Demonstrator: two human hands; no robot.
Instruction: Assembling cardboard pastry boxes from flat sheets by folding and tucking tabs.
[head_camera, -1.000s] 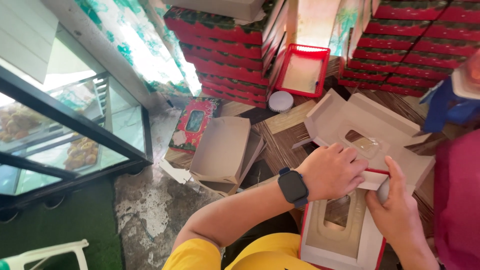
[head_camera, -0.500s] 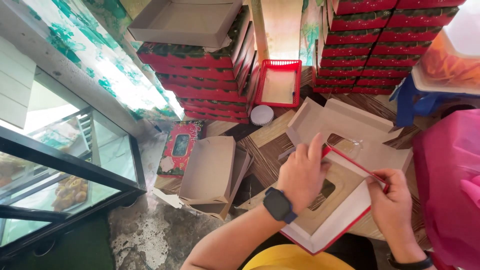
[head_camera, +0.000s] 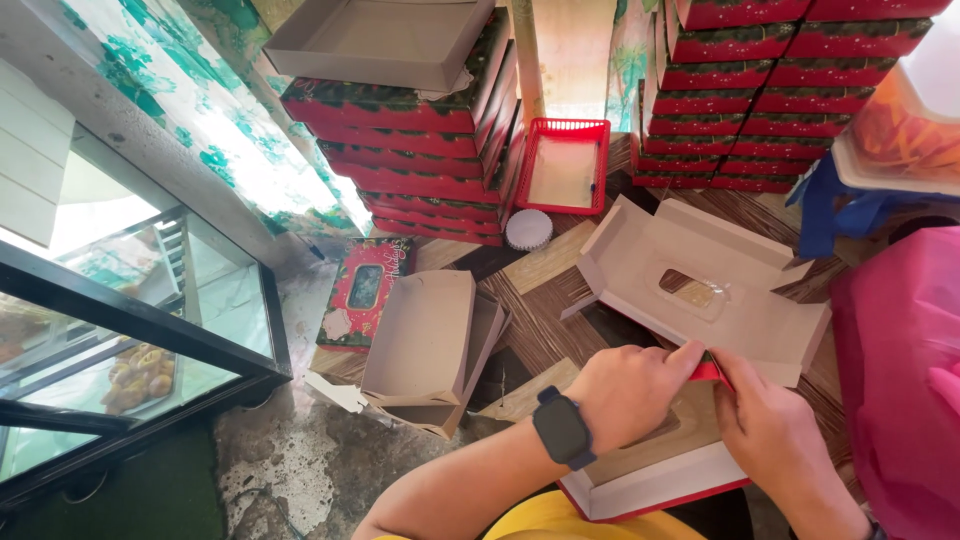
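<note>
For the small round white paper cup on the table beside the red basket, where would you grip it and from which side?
Grip the white paper cup by its fluted rim, coming straight down from above. It sits low on the wooden table, with the stacked red boxes close on one side and the red basket on the other, so a sideways approach looks cramped. Both hands are busy: the left hand and right hand hold a red-edged box.

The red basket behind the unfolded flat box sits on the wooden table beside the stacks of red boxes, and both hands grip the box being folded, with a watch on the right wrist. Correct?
Not quite. In the head view the watch is on the left wrist. The red basket, unfolded flat box, wooden table, stacks of red boxes and both hands, left hand and right hand, on the box being folded are right.
</note>
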